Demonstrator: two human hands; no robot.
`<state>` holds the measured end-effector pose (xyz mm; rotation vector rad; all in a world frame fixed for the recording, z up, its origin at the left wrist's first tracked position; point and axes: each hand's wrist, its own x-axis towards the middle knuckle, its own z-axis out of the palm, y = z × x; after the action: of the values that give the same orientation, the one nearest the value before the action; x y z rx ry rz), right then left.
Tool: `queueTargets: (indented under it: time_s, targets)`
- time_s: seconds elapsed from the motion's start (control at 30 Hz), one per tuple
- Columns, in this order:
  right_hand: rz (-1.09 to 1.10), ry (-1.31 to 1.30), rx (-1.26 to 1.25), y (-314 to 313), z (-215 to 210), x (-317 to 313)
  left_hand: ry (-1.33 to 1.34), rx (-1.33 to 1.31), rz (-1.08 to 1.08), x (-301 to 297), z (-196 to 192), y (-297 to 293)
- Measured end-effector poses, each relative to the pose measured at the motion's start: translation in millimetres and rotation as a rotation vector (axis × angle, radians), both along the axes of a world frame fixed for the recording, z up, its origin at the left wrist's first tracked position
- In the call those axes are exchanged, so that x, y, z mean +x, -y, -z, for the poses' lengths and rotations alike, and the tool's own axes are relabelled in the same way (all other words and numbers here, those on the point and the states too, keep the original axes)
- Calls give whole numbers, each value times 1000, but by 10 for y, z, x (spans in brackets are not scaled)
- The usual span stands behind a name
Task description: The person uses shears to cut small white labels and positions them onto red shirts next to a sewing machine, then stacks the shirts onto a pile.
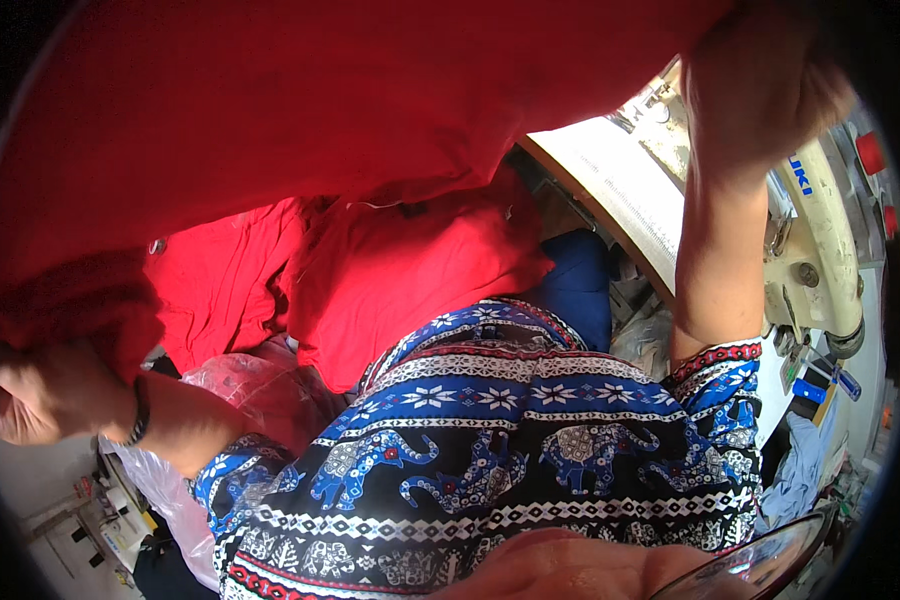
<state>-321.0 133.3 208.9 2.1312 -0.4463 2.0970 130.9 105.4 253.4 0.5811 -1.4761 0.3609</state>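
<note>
- Gripping the lower left edge of the red cloth (270,110), the left hand (30,395) is curled into a fist, fingers closed on a bunched fold of the fabric at the far left of the view; a dark band sits on its wrist.
- Below that forearm lies a clear plastic bag (240,385) with more red material showing through it, and a small pale sewing machine (120,515) stands on the floor near the lower left rim.
- Across the top, the red cloth is stretched wide between both hands, filling most of the upper half of the view and hanging above the lap.
- Under it, more red fabric pieces (410,265) lie in a heap, touching the person's patterned blue, black and white garment (500,450).
- A dark blue cloth (580,280) sits just beside the heap, on its right.
- Raised at the upper right, the right hand (760,85) is closed on the cloth's top right edge; motion blur hides the exact finger positions.
- Behind that forearm stands a cream industrial sewing machine (820,240) on a pale table (620,190).
- Light blue fabric (795,475) hangs near the right rim.
</note>
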Motion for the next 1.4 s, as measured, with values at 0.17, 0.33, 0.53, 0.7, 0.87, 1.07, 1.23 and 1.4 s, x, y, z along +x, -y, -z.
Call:
queueTargets:
  time_s: [0.17, 0.33, 0.53, 0.7, 0.87, 1.07, 1.23, 1.4]
  targets:
    - [196, -128, 536, -585, 412, 105, 237, 668, 489, 155, 284, -620]
    - [-118, -239, 837, -794, 554, 14, 1033, 1014, 1145, 110, 414, -533]
    - [468, -527, 907, -508, 1369, 333, 1263, 1347, -148, -350, 1116, -313]
    - [168, -728, 1508, -548, 2416, 629, 1653, 1639, 193, -240, 2002, -305]
    - [349, -536, 1872, -720, 2926, 256, 798, 1577, 150, 410, 2291, 770]
    - [363, -532, 1642, -1125, 3022, -163, 545, 964, -486, 952, 2860, 1351]
    - [266, -353, 1755, -1229, 2881, -162, 443, 1174, -356, 1386, 2858, 1312]
    - [216, -206, 1635, -975, 2572, -72, 164, 1436, -221, 1577, 2749, 1355]
